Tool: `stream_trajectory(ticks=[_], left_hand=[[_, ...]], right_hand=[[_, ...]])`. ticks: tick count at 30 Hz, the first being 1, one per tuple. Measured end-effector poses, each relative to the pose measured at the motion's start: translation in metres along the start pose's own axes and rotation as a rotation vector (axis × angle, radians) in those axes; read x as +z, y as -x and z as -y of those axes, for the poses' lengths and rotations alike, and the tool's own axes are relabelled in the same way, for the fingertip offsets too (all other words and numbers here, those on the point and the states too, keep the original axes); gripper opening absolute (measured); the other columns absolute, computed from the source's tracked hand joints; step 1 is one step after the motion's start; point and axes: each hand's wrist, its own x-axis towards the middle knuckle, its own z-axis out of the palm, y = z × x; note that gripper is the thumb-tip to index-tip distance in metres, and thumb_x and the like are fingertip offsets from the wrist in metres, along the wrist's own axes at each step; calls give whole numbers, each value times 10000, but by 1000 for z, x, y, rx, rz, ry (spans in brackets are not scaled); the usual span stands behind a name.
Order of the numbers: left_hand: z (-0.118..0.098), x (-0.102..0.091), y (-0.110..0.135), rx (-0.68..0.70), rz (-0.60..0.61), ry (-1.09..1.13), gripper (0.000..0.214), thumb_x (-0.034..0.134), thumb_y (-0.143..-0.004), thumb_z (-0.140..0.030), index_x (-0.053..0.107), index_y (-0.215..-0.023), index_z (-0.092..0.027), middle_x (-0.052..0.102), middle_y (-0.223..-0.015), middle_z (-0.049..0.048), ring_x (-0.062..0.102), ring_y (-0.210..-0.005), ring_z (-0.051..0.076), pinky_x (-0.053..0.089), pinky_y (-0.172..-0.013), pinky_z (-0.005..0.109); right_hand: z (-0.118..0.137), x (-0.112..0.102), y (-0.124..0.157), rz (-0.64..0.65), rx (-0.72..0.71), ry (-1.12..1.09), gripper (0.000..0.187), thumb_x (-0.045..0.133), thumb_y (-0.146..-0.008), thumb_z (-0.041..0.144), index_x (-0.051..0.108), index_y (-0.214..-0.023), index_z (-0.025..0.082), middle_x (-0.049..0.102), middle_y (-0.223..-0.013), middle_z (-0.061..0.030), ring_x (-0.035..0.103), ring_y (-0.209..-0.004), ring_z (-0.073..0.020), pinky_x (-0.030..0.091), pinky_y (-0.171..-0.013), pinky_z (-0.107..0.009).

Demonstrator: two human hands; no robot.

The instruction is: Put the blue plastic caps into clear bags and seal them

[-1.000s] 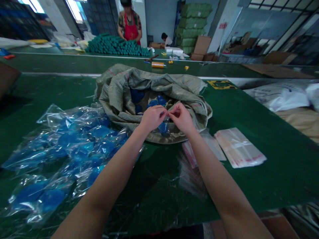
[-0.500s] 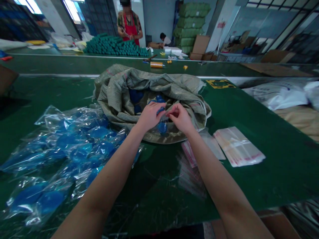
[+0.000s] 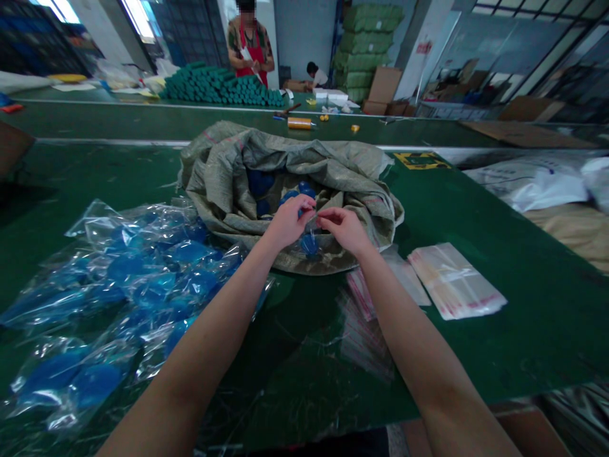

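Clear plastic bag (image 3: 310, 227) pinched between my left hand (image 3: 287, 222) and right hand (image 3: 345, 230), both grips closed, above a blue piece (image 3: 309, 245) in the woven sack (image 3: 223, 184).

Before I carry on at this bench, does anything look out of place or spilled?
Some loose clear plastic bags lie scattered on the green bench below the right hand, apart from their neat stack. They look untidy, but I see nothing obviously damaged.
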Motion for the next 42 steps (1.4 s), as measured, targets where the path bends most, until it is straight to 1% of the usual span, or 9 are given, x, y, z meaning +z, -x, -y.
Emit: stream_trajectory(ticks=[3, 6, 9, 12, 17, 21, 26, 36, 42], left_hand=[[1, 0, 0, -4, -7, -10, 135, 569, -833, -160, 616, -959, -177, 676, -926, 38, 612, -892, 179, 481, -839, 328], [0, 0, 1, 15, -16, -73, 110, 554, -854, -180, 615, -945, -185, 674, -917, 37, 603, -882, 184, 480, -826, 332], [-2, -3, 2, 109, -24, -208, 94, 558, -873, -226, 633, -907, -182, 676, -927, 52, 583, -916, 204, 462, -853, 356], [-6, -5, 3, 196, 12, -338, 146, 560, -887, -276, 672, -862, -186, 689, -949, 60, 569, -952, 224, 434, -886, 387], [-11, -8, 5, 256, 69, -446, 237, 520, -918, -312, 736, -919, -215, 707, -975, 68, 548, -984, 248, 412, -879, 427], [-11, -9, 5, 260, 92, -481, 241, 520, -917, -302, 750, -931, -233, 713, -994, 66, 544, -996, 253, 404, -878, 436], [-13, -9, 5, 260, 102, -491, 222, 534, -902, -275, 751, -929, -231, 716, -999, 65, 552, -992, 254, 400, -872, 437], [-12, -3, 8, 280, 19, -515, 214, 508, -891, -224, 717, -855, -193, 717, -948, 72, 579, -957, 247, 401, -882, 427], [-11, 0, 7, 239, 4, -528, 156, 516, -865, -196, 666, -825, -181, 697, -904, 80, 588, -950, 250, 414, -848, 398]], right_hand=[[0, 0, 0, -2, 11, 46, 162, 662, -765, 324, 694, -834, 181, 722, -814, -44, 668, -768, -184, 542, -788, -345], [1, 1, 0, 0, 9, 55, 166, 651, -772, 316, 705, -838, 174, 724, -812, -42, 655, -744, -171, 537, -770, -328], [1, 1, 0, -1, 8, 68, 166, 635, -782, 307, 702, -839, 165, 720, -790, -39, 642, -723, -162, 530, -747, -310], [2, 1, 0, -11, 6, 91, 183, 638, -790, 314, 702, -862, 159, 726, -813, -47, 645, -744, -163, 526, -748, -302], [3, 0, 1, -3, -39, 152, 181, 633, -808, 308, 712, -866, 155, 736, -837, -56, 656, -773, -174, 527, -775, -313], [5, 0, 1, 13, -83, 207, 176, 621, -825, 295, 727, -871, 162, 744, -855, -59, 665, -786, -189, 527, -775, -327], [9, 0, 3, 13, -86, 217, 164, 620, -832, 280, 740, -871, 176, 754, -862, -52, 678, -803, -192, 528, -789, -326], [8, 3, 4, -4, -90, 219, 187, 629, -821, 281, 746, -878, 148, 755, -847, -70, 677, -767, -195, 530, -751, -320], [10, 5, 4, -11, -103, 202, 176, 627, -812, 291, 739, -860, 164, 755, -860, -54, 675, -768, -186, 532, -742, -308]])
